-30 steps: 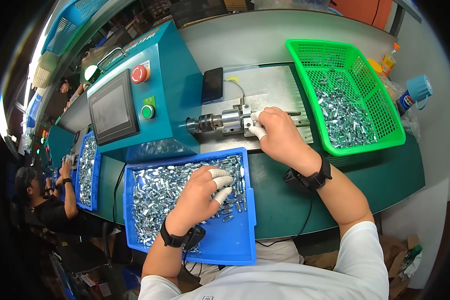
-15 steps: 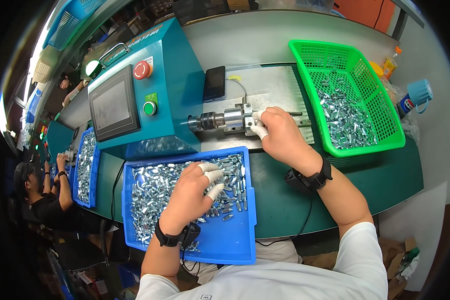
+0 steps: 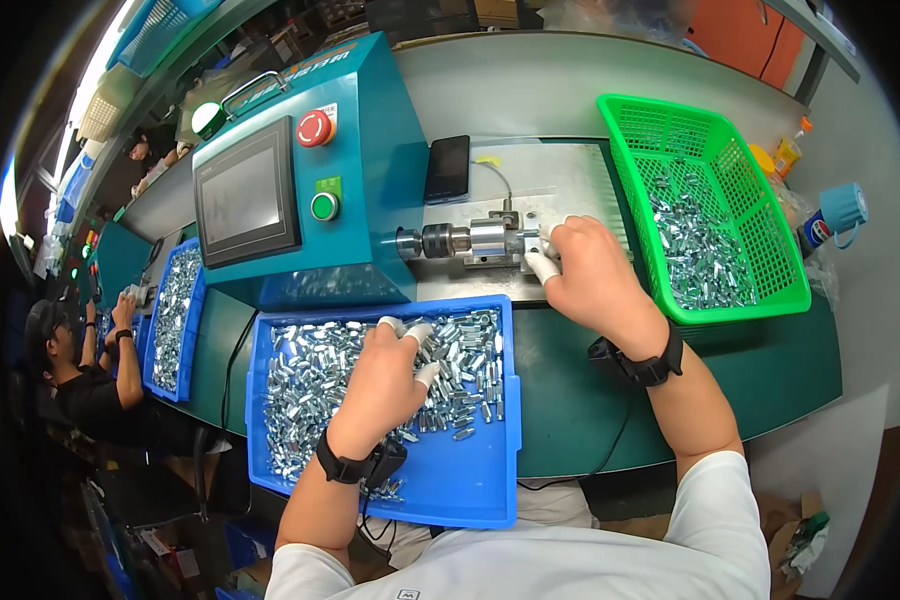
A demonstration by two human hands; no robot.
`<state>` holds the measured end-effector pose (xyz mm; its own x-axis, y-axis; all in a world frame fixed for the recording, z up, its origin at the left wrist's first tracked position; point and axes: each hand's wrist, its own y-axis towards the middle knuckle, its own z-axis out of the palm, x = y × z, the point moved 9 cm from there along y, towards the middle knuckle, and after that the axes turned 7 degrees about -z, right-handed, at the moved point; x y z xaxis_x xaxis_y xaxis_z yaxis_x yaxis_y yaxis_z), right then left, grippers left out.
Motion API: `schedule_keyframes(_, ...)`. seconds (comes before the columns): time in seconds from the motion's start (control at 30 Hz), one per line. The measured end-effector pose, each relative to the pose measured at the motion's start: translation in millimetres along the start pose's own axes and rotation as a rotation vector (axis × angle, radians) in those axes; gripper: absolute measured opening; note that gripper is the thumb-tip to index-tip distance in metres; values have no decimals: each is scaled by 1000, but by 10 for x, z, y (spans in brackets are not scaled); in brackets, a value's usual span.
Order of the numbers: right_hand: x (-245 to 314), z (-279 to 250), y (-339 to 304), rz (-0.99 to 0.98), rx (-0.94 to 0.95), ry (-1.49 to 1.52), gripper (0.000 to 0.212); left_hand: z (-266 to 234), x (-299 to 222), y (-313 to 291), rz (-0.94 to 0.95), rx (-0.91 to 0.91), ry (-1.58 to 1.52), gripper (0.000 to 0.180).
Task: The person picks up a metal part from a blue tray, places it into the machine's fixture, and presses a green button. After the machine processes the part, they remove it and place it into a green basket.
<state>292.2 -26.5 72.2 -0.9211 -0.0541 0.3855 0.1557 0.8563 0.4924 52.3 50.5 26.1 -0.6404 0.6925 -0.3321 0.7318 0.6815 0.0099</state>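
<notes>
My left hand [image 3: 382, 382], with pale finger cots on its fingertips, rests over the pile of small shiny metal parts [image 3: 305, 400] in the blue tray [image 3: 460, 490]. Its fingers are apart and curve down onto the pieces; none is visibly gripped. At the right end of the bench machine's metal fixture [image 3: 488, 238], my right hand [image 3: 595, 275] is bent with thumb and forefinger closed around the fixture's end. What lies between these fingertips is mostly hidden. The dark chuck [image 3: 437, 241] sits left of the fixture, joined to the teal machine [image 3: 370, 150].
A green basket [image 3: 705, 315] holding similar metal parts stands on the right. Behind the fixture lies a black phone [image 3: 448, 168]. The machine carries a screen [image 3: 242, 200] and a red button [image 3: 315, 128]. Far left, another person [image 3: 90, 370] works beside another blue tray [image 3: 175, 325].
The whole view has shifted slightly. My left fingers have moved a little left over the parts and spread. My right hand stays at the fixture's end, its fingers slightly shifted.
</notes>
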Motion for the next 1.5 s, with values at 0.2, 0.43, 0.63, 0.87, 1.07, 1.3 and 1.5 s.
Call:
schedule_keyframes(0.2, 33, -69, 15, 76, -7, -66, 25, 97, -66, 24, 15, 61, -193, 48)
schedule_keyframes(0.43, 178, 70, -32, -101, 98, -111, 40, -84, -254, -54, 136, 20, -212, 50)
schedule_keyframes(0.63, 185, -412, 32, -47, -81, -141, 40, -60, -164, -109, 98, 139, -36, 69)
schedule_keyframes(0.87, -487, -1235, -159, 454, -40, -390, 39, 56, -98, -81, 73, 224, -40, 73)
schedule_keyframes(1.07, -366, -1198, -139, 445, -16, -324, 40, 66, -94, -56, 79, 228, -133, 56)
schedule_keyframes(1.3, -140, -811, -63, 235, 33, -80, 40, 43, -60, 11, 111, 159, -261, 42)
schedule_keyframes(1.5, -43, -557, -19, 145, 114, -50, 37, 36, -112, 53, 142, 77, -338, 38)
